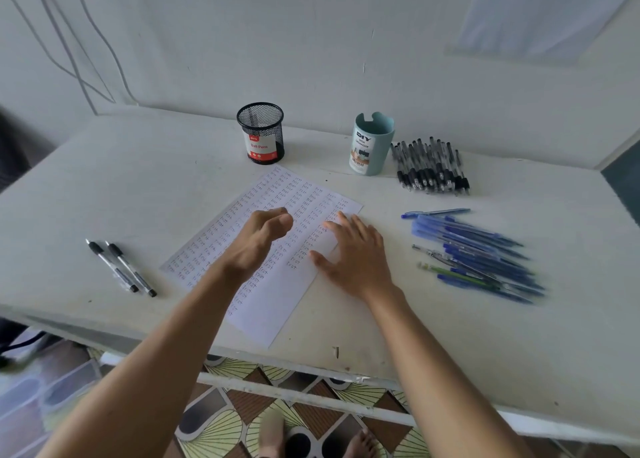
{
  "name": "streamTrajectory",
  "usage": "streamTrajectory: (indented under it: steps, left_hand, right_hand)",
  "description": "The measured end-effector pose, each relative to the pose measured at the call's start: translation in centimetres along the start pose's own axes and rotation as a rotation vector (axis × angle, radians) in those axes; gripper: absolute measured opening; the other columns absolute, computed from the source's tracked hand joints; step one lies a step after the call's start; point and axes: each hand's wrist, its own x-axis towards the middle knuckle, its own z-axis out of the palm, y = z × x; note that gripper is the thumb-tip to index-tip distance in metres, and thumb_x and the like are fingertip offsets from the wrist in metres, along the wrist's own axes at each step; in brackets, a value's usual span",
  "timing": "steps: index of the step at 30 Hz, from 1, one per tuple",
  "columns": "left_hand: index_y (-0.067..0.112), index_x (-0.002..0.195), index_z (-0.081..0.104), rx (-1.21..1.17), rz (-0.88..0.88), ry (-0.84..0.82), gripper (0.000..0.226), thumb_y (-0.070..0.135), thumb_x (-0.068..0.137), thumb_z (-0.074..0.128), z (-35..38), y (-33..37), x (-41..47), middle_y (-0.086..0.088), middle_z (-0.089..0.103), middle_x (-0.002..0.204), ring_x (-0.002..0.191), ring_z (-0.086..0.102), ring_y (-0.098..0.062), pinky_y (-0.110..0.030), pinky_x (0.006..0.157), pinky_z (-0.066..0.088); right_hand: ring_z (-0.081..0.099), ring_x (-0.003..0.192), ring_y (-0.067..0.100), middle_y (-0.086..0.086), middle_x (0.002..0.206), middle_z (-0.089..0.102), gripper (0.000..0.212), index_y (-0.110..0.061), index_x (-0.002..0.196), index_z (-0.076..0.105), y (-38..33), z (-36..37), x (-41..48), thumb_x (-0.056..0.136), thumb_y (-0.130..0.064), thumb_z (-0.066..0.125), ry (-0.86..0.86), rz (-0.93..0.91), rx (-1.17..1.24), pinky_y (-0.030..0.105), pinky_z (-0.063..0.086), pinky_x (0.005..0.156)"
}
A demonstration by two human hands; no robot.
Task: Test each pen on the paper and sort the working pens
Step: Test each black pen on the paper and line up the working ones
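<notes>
Head view: the paper [277, 313] lay at the middle of the white table [138, 180], turned so its long edges ran from 7 o'clock to 1 o'clock. It was a white sheet packed with columns of small handwritten "test" marks, and only its near corner was bare.

My left hand [258, 241] was over the sheet's middle. Its fingers were curled in together and I could see no pen in them. I could not tell whether it touched the paper. My right hand [353, 253] lay flat on the sheet's right edge with its fingers straight and spread apart.

From the paper:
- A black mesh cup [260, 133] stood at 12 o'clock.
- A teal desk organizer [372, 145] stood at 1 o'clock.
- A heap of black-gripped pens [431, 166] lay just beside the organizer, at 2 o'clock.
- A loose pile of blue pens [478, 256] lay at 3 o'clock, with one green barrel among them.
- Two black pens [119, 267] lay side by side at 9 o'clock, well apart from the rest.
</notes>
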Motion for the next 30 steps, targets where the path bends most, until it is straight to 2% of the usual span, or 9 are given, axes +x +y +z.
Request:
streamTrajectory:
  steps: [3,7,12,15,18,21,24,26,30]
  left_hand:
    - [0.039,0.057,0.031,-0.039,0.001,0.003,0.031,0.06,0.08,0.037,0.1,0.0,0.1,0.015,0.028,0.062,0.065,0.022,-0.011,-0.034,0.069,0.025]
    - [0.027,0.065,0.026,-0.049,0.037,0.021,0.045,0.069,0.081,0.034,0.5,0.0,0.0,0.014,0.027,0.064,0.065,0.024,-0.01,-0.018,0.07,0.033]
    - [0.022,0.067,0.03,-0.1,0.024,-0.009,0.055,0.073,0.081,0.043,0.7,-0.3,0.3,0.008,0.027,0.068,0.068,0.02,-0.017,-0.036,0.066,0.021]
    - [0.016,0.071,0.049,-0.006,0.015,0.097,0.048,0.062,0.083,0.061,1.2,-0.8,0.3,0.006,0.037,0.063,0.059,0.032,-0.013,-0.029,0.059,0.026]
    - [0.03,0.081,0.066,0.009,0.017,0.313,0.043,0.059,0.096,0.038,1.7,-1.6,0.2,0.013,0.057,0.073,0.07,0.052,-0.008,-0.033,0.068,0.04]
    - [0.013,0.103,0.065,-0.056,0.036,0.31,0.065,0.059,0.098,0.02,1.7,-2.2,0.3,-0.005,0.06,0.085,0.078,0.055,-0.016,-0.03,0.074,0.046]
    - [0.01,0.081,0.062,0.029,-0.027,0.31,0.04,0.042,0.1,0.048,1.9,-2.2,0.6,-0.01,0.062,0.076,0.059,0.058,-0.02,-0.036,0.06,0.049]
    - [0.009,0.072,0.064,0.167,-0.065,0.349,0.022,0.02,0.09,0.072,2.1,-2.7,0.8,-0.003,0.064,0.089,0.067,0.066,-0.013,-0.026,0.065,0.053]
    - [0.011,0.065,0.062,0.232,-0.134,0.39,0.023,0.007,0.078,0.08,1.8,-2.8,0.5,-0.004,0.066,0.076,0.064,0.067,-0.014,-0.031,0.056,0.054]
  right_hand:
    - [0.006,0.153,0.019,-0.001,0.166,0.016,0.072,-0.031,0.15,0.033,0.1,0.1,0.0,0.09,-0.07,0.037,0.001,0.001,-0.01,0.043,0.001,0.121]
    - [0.005,0.153,0.019,-0.001,0.166,0.015,0.073,-0.032,0.151,0.032,0.1,0.0,0.0,0.089,-0.072,0.035,-0.006,0.002,0.0,0.043,0.0,0.121]
    - [0.005,0.153,0.018,-0.001,0.166,0.016,0.072,-0.032,0.15,0.033,0.0,0.0,0.0,0.089,-0.071,0.038,0.003,0.001,0.011,0.042,0.0,0.12]
    - [0.003,0.153,0.018,-0.002,0.166,0.013,0.068,-0.032,0.151,0.031,0.0,-0.1,-0.1,0.093,-0.065,0.044,-0.007,0.008,0.006,0.042,-0.002,0.12]
    - [0.002,0.153,0.019,-0.001,0.167,0.011,0.068,-0.032,0.152,0.03,-0.1,-0.1,0.0,0.094,-0.066,0.042,-0.023,0.002,0.002,0.042,-0.002,0.121]
    - [-0.002,0.153,0.019,0.0,0.167,0.004,0.07,-0.035,0.154,0.026,-0.1,-0.1,0.2,0.094,-0.068,0.037,-0.044,0.007,-0.025,0.044,-0.002,0.122]
    - [-0.003,0.153,0.02,0.001,0.168,0.004,0.07,-0.037,0.155,0.024,-0.1,0.1,0.2,0.094,-0.069,0.037,-0.042,0.009,-0.043,0.045,-0.001,0.121]
    - [0.0,0.153,0.021,0.002,0.167,0.007,0.071,-0.037,0.155,0.025,-0.1,0.1,0.2,0.094,-0.069,0.038,-0.027,0.006,-0.041,0.045,0.001,0.121]
    - [0.002,0.153,0.021,0.001,0.167,0.008,0.071,-0.036,0.155,0.025,-0.1,0.1,0.2,0.093,-0.069,0.039,-0.021,0.008,-0.041,0.044,0.001,0.121]
